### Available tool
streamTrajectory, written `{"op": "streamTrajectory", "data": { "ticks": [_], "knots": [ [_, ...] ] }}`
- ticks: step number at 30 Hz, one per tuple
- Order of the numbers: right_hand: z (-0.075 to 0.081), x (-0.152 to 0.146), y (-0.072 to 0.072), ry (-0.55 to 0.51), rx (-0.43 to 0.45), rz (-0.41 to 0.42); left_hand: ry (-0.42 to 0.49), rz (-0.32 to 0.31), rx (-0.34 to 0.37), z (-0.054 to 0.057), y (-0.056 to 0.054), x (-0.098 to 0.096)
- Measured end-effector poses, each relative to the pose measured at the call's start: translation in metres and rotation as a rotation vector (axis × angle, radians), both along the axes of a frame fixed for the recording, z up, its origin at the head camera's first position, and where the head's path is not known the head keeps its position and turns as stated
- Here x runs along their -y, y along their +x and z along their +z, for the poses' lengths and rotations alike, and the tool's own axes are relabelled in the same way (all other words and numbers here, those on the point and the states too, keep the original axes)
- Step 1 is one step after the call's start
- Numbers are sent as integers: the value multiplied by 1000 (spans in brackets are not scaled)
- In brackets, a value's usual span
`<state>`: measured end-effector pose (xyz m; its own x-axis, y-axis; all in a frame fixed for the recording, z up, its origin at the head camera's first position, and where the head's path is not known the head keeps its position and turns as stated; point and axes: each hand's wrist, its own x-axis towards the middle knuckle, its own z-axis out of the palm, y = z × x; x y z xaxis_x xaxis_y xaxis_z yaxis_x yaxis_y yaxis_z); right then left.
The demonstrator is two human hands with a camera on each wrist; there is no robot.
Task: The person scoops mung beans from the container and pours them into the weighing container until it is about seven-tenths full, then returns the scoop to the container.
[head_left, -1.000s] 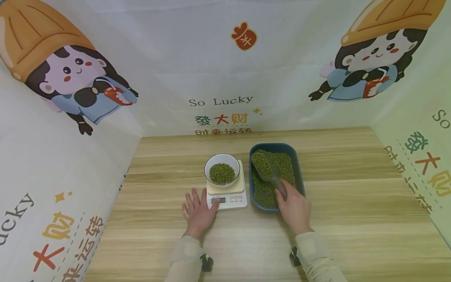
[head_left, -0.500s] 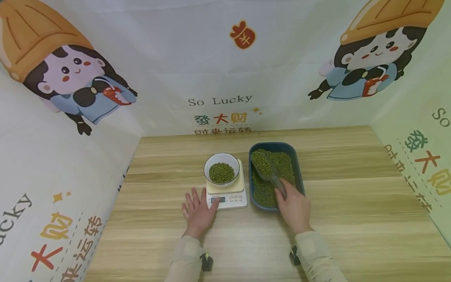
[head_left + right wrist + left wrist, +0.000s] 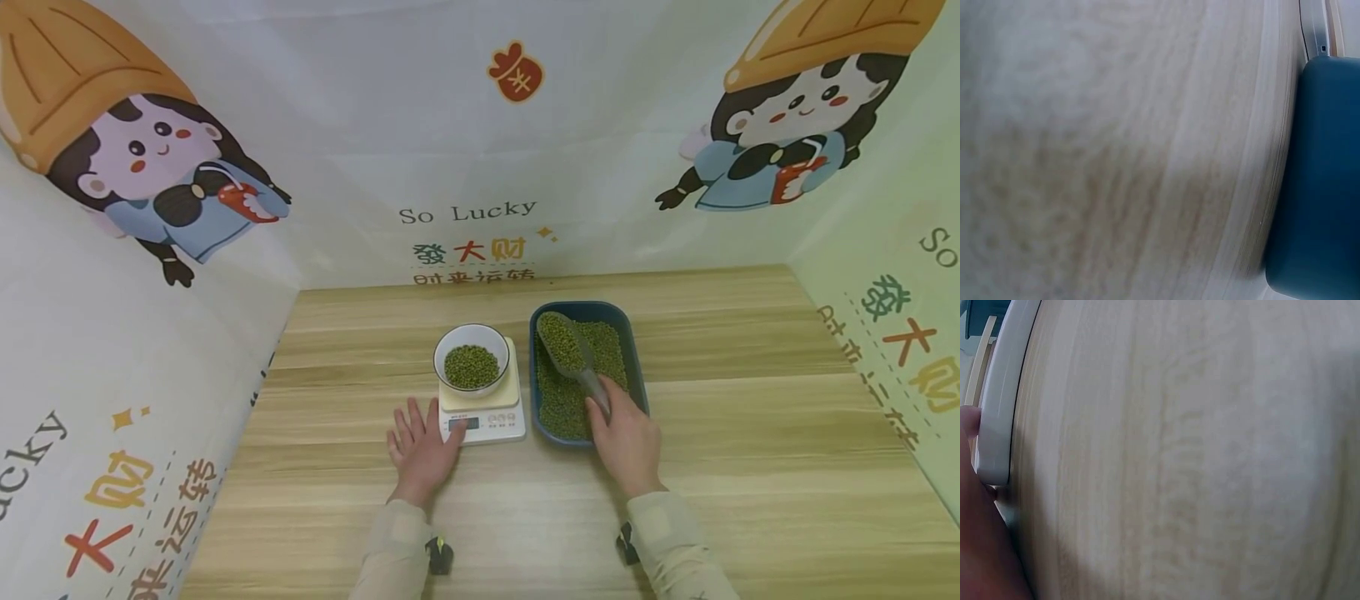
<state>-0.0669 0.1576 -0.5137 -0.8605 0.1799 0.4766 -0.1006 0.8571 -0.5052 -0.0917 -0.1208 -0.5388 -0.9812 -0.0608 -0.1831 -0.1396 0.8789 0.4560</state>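
My right hand [image 3: 630, 442] grips the handle of a grey scoop [image 3: 594, 387], heaped with green mung beans [image 3: 561, 340]. The scoop's head is over a dark blue tub [image 3: 639, 371] of the same beans. To its left, a white kitchen scale [image 3: 491, 434] bears a white, dark-rimmed bowl [image 3: 471, 335] with mung beans [image 3: 471, 367] in its bottom. Fingers spread, my left hand [image 3: 423, 454] lies beside the scale, its thumb on the front by the display. The left wrist view catches the scale's edge [image 3: 1007, 394]; the right wrist view shows the tub's outer wall [image 3: 1322, 175].
Everything stands on a wood-grain table [image 3: 750, 400]. A printed cloth [image 3: 360, 150] with cartoon figures and lettering rises behind and at both sides. The tub stands close to the scale's right side, with a narrow gap between them.
The scoop's head has lifted and shifted slightly right over the tub, still full of mung beans. My left hand stays by the scale, and the bowl's contents look the same.
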Motion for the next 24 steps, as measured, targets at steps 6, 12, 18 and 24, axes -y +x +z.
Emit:
{"op": "streamTrajectory", "data": {
  "ticks": [6,12,18,24],
  "knots": [
    [1,0,0,0,1,-2,0,-5,1,2,1,0],
    [0,0,0,4,22,-5,-2,-8,-1,-1,0,0],
    [0,0,0,6,25,-6,-10,-2,-2,-5,-1,1],
    [-2,0,0,21,3,-3,-7,7,-5,-7,-1,1]
  ]
}}
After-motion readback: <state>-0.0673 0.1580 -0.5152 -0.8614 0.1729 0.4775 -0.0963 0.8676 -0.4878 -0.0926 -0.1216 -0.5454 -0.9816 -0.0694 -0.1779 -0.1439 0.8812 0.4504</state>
